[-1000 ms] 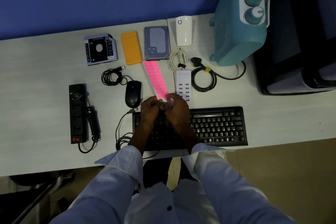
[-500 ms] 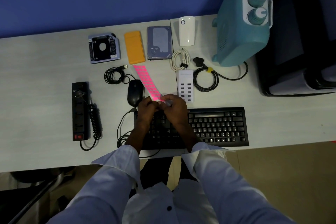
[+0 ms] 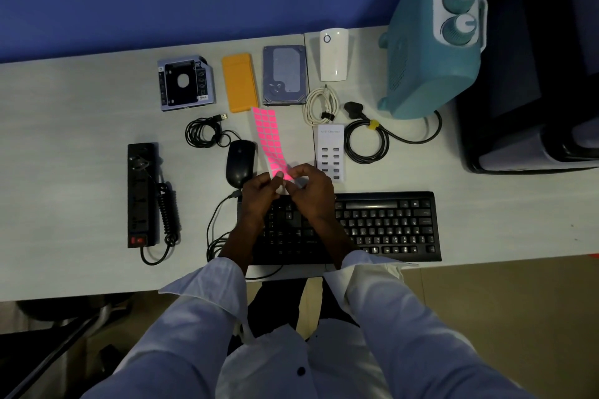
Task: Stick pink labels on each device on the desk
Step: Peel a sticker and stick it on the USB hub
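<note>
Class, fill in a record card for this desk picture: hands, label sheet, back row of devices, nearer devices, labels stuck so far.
Hands: left hand and right hand both pinch the near end of the label sheet, above the keyboard
Label sheet: pink, stretching from the hands toward the orange case
Back row: drive caddy, orange case, hard drive, white plug-in unit, teal heater
Nearer: power strip, mouse, USB charger, keyboard
Labels stuck: none visible on any device
</note>
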The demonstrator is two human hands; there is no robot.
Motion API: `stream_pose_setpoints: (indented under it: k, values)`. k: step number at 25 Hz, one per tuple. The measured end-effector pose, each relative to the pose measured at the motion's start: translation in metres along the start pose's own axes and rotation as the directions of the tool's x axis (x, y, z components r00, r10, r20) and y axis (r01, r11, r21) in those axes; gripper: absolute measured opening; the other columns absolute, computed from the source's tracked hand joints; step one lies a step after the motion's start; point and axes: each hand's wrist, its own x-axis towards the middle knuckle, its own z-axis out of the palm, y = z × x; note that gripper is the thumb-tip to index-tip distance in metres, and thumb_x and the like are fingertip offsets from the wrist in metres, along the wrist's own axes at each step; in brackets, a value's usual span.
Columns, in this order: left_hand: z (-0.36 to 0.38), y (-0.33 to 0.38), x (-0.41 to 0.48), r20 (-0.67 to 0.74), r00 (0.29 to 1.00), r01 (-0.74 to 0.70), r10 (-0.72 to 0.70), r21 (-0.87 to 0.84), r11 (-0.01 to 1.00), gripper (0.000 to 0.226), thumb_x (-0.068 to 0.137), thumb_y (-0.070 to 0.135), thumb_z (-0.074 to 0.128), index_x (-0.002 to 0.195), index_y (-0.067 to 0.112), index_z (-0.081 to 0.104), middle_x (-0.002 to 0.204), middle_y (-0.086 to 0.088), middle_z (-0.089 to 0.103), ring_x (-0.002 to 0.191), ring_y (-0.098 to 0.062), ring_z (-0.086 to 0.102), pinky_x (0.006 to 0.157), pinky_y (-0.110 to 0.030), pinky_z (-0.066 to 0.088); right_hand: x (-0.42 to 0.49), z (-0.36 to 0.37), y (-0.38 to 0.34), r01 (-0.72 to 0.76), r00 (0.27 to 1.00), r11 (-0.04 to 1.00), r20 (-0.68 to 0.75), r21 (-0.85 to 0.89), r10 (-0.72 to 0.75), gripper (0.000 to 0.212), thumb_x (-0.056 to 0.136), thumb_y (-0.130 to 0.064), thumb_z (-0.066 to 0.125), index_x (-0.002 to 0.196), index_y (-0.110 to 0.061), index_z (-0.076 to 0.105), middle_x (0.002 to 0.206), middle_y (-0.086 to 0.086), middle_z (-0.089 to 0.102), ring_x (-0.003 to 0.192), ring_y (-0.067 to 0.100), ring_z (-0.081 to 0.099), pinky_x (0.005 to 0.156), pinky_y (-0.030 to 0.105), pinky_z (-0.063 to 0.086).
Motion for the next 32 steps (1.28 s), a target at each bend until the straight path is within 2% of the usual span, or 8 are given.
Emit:
stream_pose_setpoints:
  k: [4, 7, 11, 15, 17, 23, 29, 32]
  values:
    - [-0.002, -0.003, 0.001, -0.008, 0.999, 0.038, -0.038, 0.028, 0.999, 0.024, 0.091, 0.036, 0.064, 0.084, 0.018, 0.077, 0.087, -0.009, 0.076, 0.085, -0.025, 0.070, 0.079, -0.035, 0.056, 0.000, 0.000, -0.002, 0.044, 0.999, 0.999, 0.000, -0.005, -0.044, 0.023, 0.077, -0.021, 0.080, 0.098, -0.019, 0.071, 0.103, -0.003, 0.073, 0.092, 0.010, 0.066, 0.079, 0.028, 0.054]
    - [0.001, 0.004, -0.002, -0.039, 0.994, 0.101, -0.102, -0.029, 0.995, 0.031, 0.095, 0.034, 0.058, 0.105, 0.008, 0.072, 0.099, -0.012, 0.073, 0.090, -0.023, 0.070, 0.074, -0.028, 0.055, 0.001, 0.001, -0.003, 0.071, 0.997, 0.997, 0.017, -0.007, -0.071, 0.025, 0.076, -0.020, 0.080, 0.099, -0.019, 0.071, 0.104, -0.003, 0.072, 0.094, 0.010, 0.066, 0.082, 0.032, 0.055]
    - [0.005, 0.008, -0.006, -0.074, 0.997, 0.030, -0.034, -0.046, 0.998, 0.020, 0.099, 0.017, 0.051, 0.112, 0.011, 0.064, 0.093, 0.003, 0.069, 0.075, 0.001, 0.068, 0.065, -0.011, 0.052, -0.001, 0.002, -0.002, 0.080, 0.997, 0.996, 0.020, -0.024, -0.080, 0.023, 0.076, -0.021, 0.080, 0.097, -0.017, 0.070, 0.102, -0.002, 0.072, 0.092, 0.012, 0.066, 0.081, 0.032, 0.055]
    - [-0.003, 0.002, -0.004, -0.013, 1.000, 0.010, -0.011, -0.034, 0.999, 0.023, 0.089, 0.034, 0.066, 0.105, 0.019, 0.074, 0.101, -0.008, 0.075, 0.097, -0.025, 0.071, 0.093, -0.047, 0.054, -0.003, 0.003, 0.000, 0.087, 0.996, 0.996, 0.018, -0.025, -0.087, 0.023, 0.077, -0.022, 0.080, 0.097, -0.014, 0.071, 0.102, -0.001, 0.072, 0.090, 0.011, 0.066, 0.075, 0.026, 0.052]
    - [-0.006, 0.001, -0.003, -0.020, 0.999, 0.027, -0.027, -0.028, 0.999, 0.019, 0.085, 0.037, 0.070, 0.095, 0.022, 0.077, 0.102, -0.012, 0.075, 0.101, -0.034, 0.069, 0.096, -0.055, 0.051, -0.003, 0.003, 0.001, 0.076, 0.997, 0.997, 0.034, -0.017, -0.075, 0.023, 0.078, -0.023, 0.080, 0.097, -0.013, 0.071, 0.101, -0.001, 0.073, 0.088, 0.008, 0.065, 0.074, 0.023, 0.050]
    - [-0.005, 0.006, -0.004, -0.039, 0.997, 0.059, -0.060, -0.048, 0.997, 0.012, 0.087, 0.028, 0.071, 0.085, 0.016, 0.076, 0.099, -0.017, 0.074, 0.095, -0.034, 0.070, 0.095, -0.049, 0.053, -0.004, 0.005, 0.003, 0.100, 0.995, 0.995, 0.000, -0.025, -0.100, 0.016, 0.082, -0.025, 0.076, 0.094, -0.016, 0.072, 0.097, -0.003, 0.075, 0.086, 0.011, 0.067, 0.075, 0.027, 0.052]
    - [-0.007, 0.010, -0.005, -0.006, 0.995, 0.102, -0.104, -0.151, 0.983, 0.007, 0.082, 0.019, 0.076, 0.081, 0.012, 0.074, 0.091, -0.012, 0.071, 0.082, -0.022, 0.069, 0.079, -0.032, 0.058, -0.004, 0.006, 0.004, 0.114, 0.993, 0.993, 0.019, -0.039, -0.113, 0.017, 0.081, -0.026, 0.075, 0.095, -0.016, 0.071, 0.096, -0.003, 0.074, 0.087, 0.013, 0.067, 0.076, 0.031, 0.054]
    - [-0.008, 0.005, -0.001, -0.021, 0.989, 0.144, -0.149, -0.164, 0.976, 0.006, 0.079, 0.018, 0.079, 0.079, 0.014, 0.075, 0.096, -0.014, 0.072, 0.091, -0.028, 0.069, 0.087, -0.037, 0.057, -0.007, 0.009, 0.004, 0.128, 0.991, 0.991, -0.026, -0.029, -0.128, 0.011, 0.083, -0.021, 0.072, 0.091, -0.015, 0.072, 0.091, -0.002, 0.074, 0.082, 0.014, 0.068, 0.075, 0.037, 0.056]
